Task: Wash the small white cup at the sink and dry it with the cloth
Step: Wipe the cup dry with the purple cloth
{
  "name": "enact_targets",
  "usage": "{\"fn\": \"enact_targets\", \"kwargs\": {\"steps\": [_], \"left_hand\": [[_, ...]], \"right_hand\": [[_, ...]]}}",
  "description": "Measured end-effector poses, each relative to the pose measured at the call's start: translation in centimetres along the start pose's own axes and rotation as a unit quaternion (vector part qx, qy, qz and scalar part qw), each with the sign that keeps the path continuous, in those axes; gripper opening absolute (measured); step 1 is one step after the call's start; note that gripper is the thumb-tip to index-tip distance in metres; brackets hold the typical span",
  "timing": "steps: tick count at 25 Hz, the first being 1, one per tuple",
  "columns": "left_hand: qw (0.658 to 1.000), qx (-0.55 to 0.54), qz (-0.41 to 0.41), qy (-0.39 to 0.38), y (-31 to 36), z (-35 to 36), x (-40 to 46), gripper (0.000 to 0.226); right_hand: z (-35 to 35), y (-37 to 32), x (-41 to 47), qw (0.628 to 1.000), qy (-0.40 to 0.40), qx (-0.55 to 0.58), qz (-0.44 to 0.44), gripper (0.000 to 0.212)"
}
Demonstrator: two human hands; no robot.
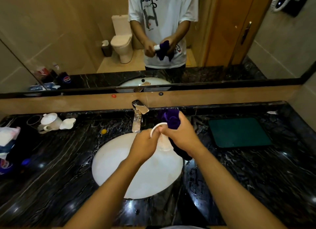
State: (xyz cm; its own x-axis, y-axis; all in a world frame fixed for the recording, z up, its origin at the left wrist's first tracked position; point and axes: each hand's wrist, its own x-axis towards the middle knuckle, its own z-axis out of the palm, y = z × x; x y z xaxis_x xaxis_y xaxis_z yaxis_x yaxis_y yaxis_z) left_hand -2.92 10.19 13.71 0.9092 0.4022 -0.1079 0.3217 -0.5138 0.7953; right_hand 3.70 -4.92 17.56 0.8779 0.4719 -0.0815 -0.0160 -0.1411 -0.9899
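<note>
A black marble counter [239, 169] surrounded the white sink [119, 163]. The left hand [143, 145] gripped the cup [160, 136]; the right hand [179, 134] clutched the purple cloth [171, 117] against it.

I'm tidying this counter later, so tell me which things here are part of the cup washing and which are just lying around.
In use: small white cup, purple cloth, sink, tap.

Lying about: white teapot, green mat, yellow cap, plastic bag.

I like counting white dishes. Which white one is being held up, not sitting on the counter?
The small white cup, held over the sink between both hands. The white teapot and small white jug sit untouched on the counter's left.
</note>
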Motion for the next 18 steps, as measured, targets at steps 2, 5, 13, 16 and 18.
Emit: {"fn": "enact_targets", "kwargs": {"steps": [2, 5, 13, 16, 18], "left_hand": [[0.995, -0.078, -0.013, 0.065, 1.0, 0.8, -0.8, 0.053], [0.892, -0.379, -0.204, 0.138, 3.9, 3.3, -1.8, 0.052], [0.995, 0.069, -0.049, 0.053, 1.0, -0.2, -1.0, 0.063], [0.954, -0.223, -0.183, 0.079, 3.9, 2.1, -1.8, 0.061], [0.828, -0.494, -0.266, 0.002, 5.5, 2.9, -2.7, 0.060]], "right_hand": [[1.2, -0.4, -0.6, 0.998, 0.047, 0.041, -0.029, 0.050], [4.9, -0.1, -1.6, 0.969, 0.199, 0.143, -0.035, 0.052], [-0.4, -1.1, 0.1, 1.000, 0.009, 0.004, -0.021, 0.048], [2.5, -1.0, -1.3, 0.992, 0.097, 0.073, -0.019, 0.053], [3.8, -0.3, -2.2, 0.987, 0.129, 0.094, -0.030, 0.058]]}}
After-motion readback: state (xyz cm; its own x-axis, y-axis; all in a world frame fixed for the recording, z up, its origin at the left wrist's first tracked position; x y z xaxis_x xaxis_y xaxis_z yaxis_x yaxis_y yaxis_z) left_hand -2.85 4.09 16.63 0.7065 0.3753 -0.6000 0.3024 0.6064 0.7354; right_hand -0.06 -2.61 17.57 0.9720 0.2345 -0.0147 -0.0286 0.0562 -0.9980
